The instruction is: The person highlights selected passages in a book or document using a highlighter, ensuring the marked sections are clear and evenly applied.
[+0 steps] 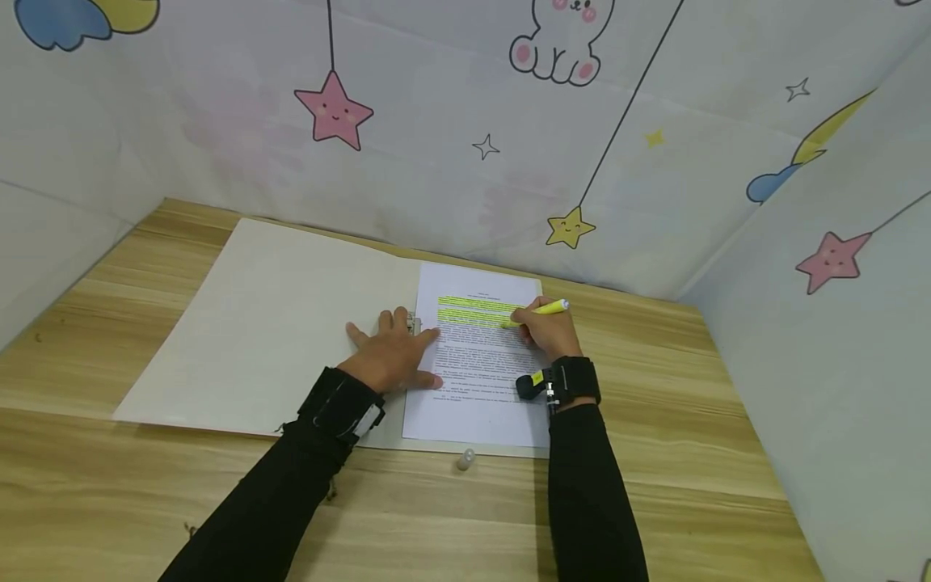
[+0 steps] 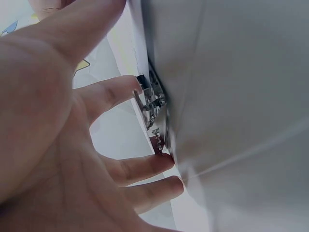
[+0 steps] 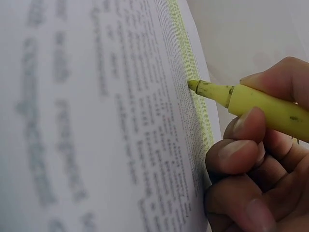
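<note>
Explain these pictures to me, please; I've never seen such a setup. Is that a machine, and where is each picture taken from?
No machine is doing the work: a person uses a bare left hand and right hand. The wide picture looks down from the head; the two close-ups look from the left and right wrists.

On the wood-grain table lies an open white folder with a metal clip. On its right side is a printed sheet, several lines marked yellow. The left hand spreads across the folder and the sheet's edge. The right hand holds a yellow highlighter, tip at the text.
</note>
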`<state>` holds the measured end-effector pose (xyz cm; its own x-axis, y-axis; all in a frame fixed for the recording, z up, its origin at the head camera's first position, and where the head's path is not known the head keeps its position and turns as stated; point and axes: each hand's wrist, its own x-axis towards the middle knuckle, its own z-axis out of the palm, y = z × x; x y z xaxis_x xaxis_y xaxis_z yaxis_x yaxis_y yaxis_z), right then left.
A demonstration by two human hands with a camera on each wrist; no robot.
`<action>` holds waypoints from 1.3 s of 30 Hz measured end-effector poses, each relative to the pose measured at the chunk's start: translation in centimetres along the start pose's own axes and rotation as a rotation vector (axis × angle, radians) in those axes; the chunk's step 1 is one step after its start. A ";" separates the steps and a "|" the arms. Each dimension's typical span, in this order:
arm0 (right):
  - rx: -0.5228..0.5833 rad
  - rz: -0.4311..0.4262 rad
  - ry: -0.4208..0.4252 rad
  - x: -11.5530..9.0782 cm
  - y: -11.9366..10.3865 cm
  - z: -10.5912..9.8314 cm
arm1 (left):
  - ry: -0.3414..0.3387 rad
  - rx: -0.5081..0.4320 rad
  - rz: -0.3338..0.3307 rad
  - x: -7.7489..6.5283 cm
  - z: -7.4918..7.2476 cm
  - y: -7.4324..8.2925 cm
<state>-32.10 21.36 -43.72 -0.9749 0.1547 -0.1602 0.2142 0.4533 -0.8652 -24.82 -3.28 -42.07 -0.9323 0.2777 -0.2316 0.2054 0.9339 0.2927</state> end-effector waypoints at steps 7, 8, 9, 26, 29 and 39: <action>-0.014 -0.008 0.004 0.0 0.1 -0.1 | 0.003 -0.007 0.003 0.2 0.2 -0.1; -0.016 -0.010 0.003 0.0 0.1 -0.1 | 0.004 -0.006 0.003 0.1 0.2 -0.1; -0.020 -0.007 0.003 0.0 0.1 -0.1 | 0.004 -0.007 0.003 0.1 0.2 0.0; -0.018 0.022 0.004 0.0 0.1 -0.6 | -0.001 -0.009 0.010 -0.2 -0.1 0.0; -0.015 0.045 0.008 0.1 0.2 -0.7 | 0.001 -0.008 0.011 -0.1 0.0 -0.1; -0.023 0.066 0.008 -0.2 -0.1 -0.8 | 0.005 -0.014 0.008 -0.2 -0.1 -0.1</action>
<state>-31.90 22.03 -43.21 -0.9582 0.1918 -0.2124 0.2791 0.4620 -0.8418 -24.71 -3.40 -41.99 -0.9322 0.2841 -0.2244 0.2091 0.9284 0.3071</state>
